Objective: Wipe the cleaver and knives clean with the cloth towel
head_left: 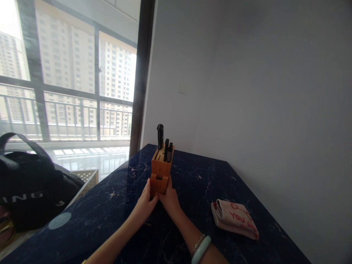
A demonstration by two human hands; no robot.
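Observation:
A wooden knife block (161, 169) stands on the dark blue marbled table (198, 176), with several black-handled tools in its top. The tallest is a black knife handle (160, 137) at the back left; shorter black handles (166, 149) stand at the right. My left hand (146, 200) grips the block's lower left side, and my right hand (169, 197) grips its lower right side. Both thumbs meet at the front near the base. Most of the fingers are hidden along the block's sides.
To the right lies a folded pinkish towel (235, 218) with red lettering. At the left, a black bag (30, 187) rests beside the table, near a perforated crate edge (88, 179). A pale round mark (59, 220) is on the table's left edge. A grey wall (247, 102) rises behind.

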